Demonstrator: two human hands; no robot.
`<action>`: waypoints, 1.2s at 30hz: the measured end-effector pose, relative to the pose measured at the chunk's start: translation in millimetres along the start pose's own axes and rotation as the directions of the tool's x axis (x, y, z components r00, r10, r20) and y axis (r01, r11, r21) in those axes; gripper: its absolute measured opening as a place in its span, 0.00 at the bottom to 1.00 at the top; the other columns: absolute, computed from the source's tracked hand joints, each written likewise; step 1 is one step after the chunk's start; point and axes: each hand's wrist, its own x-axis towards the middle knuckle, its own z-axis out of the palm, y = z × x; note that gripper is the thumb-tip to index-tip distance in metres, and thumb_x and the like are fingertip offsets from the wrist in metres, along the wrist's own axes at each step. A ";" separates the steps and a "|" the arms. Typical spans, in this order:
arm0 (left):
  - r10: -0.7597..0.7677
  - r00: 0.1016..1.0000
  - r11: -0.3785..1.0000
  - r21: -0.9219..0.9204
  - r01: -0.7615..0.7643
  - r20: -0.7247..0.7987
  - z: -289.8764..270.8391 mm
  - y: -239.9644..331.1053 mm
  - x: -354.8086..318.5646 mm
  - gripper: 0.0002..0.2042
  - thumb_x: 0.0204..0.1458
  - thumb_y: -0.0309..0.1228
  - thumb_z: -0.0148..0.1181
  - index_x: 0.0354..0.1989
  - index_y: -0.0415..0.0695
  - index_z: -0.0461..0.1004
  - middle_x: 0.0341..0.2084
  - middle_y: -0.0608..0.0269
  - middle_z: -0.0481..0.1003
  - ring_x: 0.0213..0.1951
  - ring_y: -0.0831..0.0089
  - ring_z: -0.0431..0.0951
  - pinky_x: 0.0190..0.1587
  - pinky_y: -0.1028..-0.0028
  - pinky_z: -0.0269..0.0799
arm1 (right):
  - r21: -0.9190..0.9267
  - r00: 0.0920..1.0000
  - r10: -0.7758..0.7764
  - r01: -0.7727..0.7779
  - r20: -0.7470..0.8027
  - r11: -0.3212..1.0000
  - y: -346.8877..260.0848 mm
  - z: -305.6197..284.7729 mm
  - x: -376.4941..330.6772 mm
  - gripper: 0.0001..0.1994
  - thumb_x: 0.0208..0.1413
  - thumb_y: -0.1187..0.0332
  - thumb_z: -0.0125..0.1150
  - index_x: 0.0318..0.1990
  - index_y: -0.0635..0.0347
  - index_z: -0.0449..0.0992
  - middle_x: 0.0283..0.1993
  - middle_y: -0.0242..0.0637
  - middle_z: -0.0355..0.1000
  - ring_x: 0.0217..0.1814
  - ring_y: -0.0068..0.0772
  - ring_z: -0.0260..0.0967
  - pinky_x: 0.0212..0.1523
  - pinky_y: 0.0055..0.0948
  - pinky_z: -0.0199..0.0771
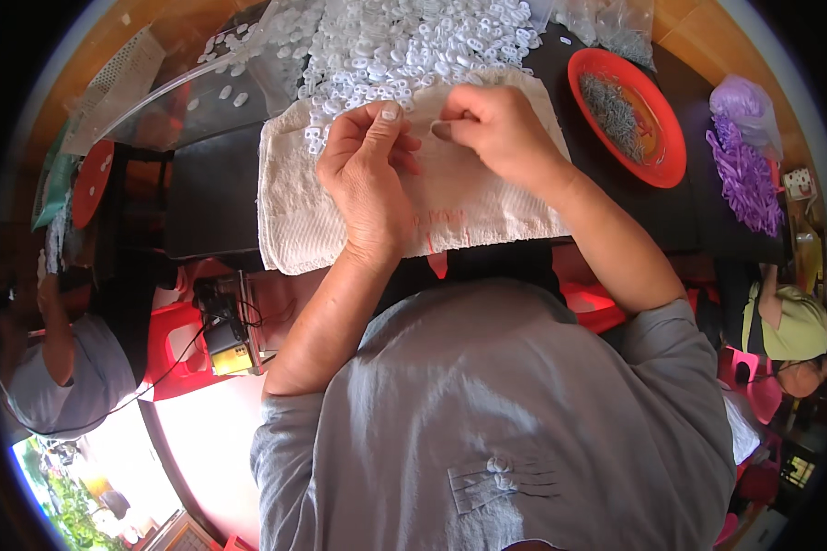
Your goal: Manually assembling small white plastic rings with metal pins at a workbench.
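Note:
Over a folded cream cloth (pixel 303 207) on the dark table, both my hands are raised close together. My left hand (pixel 368 165) is closed, its thumb pressed toward the curled fingers; whatever it may hold is too small or hidden to make out. To its right my right hand (pixel 505 133) is also closed in a pinch, thumb against index finger, and I cannot make out what lies between them. A large heap of small white plastic pieces with holes (pixel 423 46) spreads just beyond my hands, some lying on the cloth's far left edge beside my left hand.
At right stands a red oval plate (pixel 673 151) holding many small grey metal pieces (pixel 611 115). Further right lies a bundle of purple strips (pixel 744 174). A clear plastic sheet (pixel 161 110) covers the table's left. Other people sit at left (pixel 83 367) and right (pixel 790 321).

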 end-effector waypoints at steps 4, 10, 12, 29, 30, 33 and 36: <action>0.000 1.000 1.000 0.018 0.000 0.028 -4.3 1.1 -0.5 0.04 0.55 0.25 0.59 0.33 0.37 0.73 0.22 0.63 0.74 0.21 0.80 0.71 0.22 0.81 0.64 | -0.617 0.962 -0.252 0.260 0.101 0.743 -4.5 11.1 -9.5 0.05 0.42 0.71 0.59 0.28 0.60 0.74 0.22 0.45 0.72 0.25 0.49 0.72 0.26 0.44 0.71; -0.047 0.998 0.999 -0.015 0.047 0.034 -4.2 -1.3 0.6 0.04 0.54 0.25 0.59 0.33 0.37 0.73 0.18 0.63 0.74 0.19 0.81 0.69 0.22 0.82 0.63 | -0.630 0.953 -0.238 0.303 0.188 0.715 -6.3 12.3 -7.6 0.04 0.40 0.73 0.57 0.26 0.60 0.76 0.22 0.43 0.73 0.26 0.46 0.74 0.27 0.42 0.72; -0.043 0.998 0.999 -0.010 0.043 0.037 -3.7 0.9 0.4 0.04 0.54 0.25 0.59 0.33 0.37 0.73 0.19 0.62 0.74 0.19 0.80 0.70 0.22 0.82 0.63 | -0.619 0.942 -0.250 0.336 0.223 0.710 -7.3 11.4 -3.8 0.04 0.40 0.72 0.57 0.24 0.60 0.77 0.22 0.43 0.73 0.27 0.46 0.74 0.27 0.42 0.72; -0.010 0.967 0.964 0.260 -0.059 0.256 -9.9 -5.1 -1.9 0.11 0.48 0.18 0.58 0.41 0.37 0.77 0.31 0.66 0.75 0.31 0.82 0.72 0.29 0.82 0.65 | 0.044 0.916 0.144 -0.173 0.374 0.984 -9.4 -31.8 14.3 0.12 0.52 0.62 0.63 0.23 0.59 0.73 0.17 0.29 0.63 0.21 0.20 0.60 0.21 0.26 0.58; -0.006 0.965 0.964 0.258 -0.065 0.264 -8.2 -3.8 -3.0 0.11 0.48 0.18 0.58 0.41 0.37 0.77 0.31 0.66 0.75 0.31 0.82 0.72 0.29 0.82 0.65 | 0.206 0.888 0.211 -0.315 0.410 0.926 -16.3 -36.7 10.4 0.12 0.54 0.62 0.62 0.24 0.58 0.73 0.17 0.25 0.61 0.21 0.15 0.56 0.21 0.21 0.56; -0.048 0.913 0.950 0.300 -0.084 0.405 -4.6 -2.4 -5.1 0.12 0.47 0.17 0.60 0.42 0.38 0.77 0.30 0.67 0.75 0.30 0.84 0.71 0.29 0.83 0.65 | 0.277 0.901 0.177 -0.300 0.395 0.913 -12.5 -44.3 2.0 0.11 0.56 0.61 0.59 0.26 0.57 0.74 0.19 0.22 0.64 0.21 0.13 0.59 0.21 0.16 0.54; -0.122 0.922 0.951 0.309 0.002 0.367 -4.1 -2.2 -6.3 0.13 0.46 0.16 0.62 0.42 0.38 0.77 0.29 0.69 0.75 0.28 0.85 0.70 0.28 0.85 0.64 | 0.331 0.903 0.197 -0.332 0.382 0.883 -9.6 -47.2 -4.3 0.11 0.57 0.62 0.57 0.27 0.57 0.74 0.20 0.22 0.66 0.22 0.13 0.63 0.22 0.15 0.55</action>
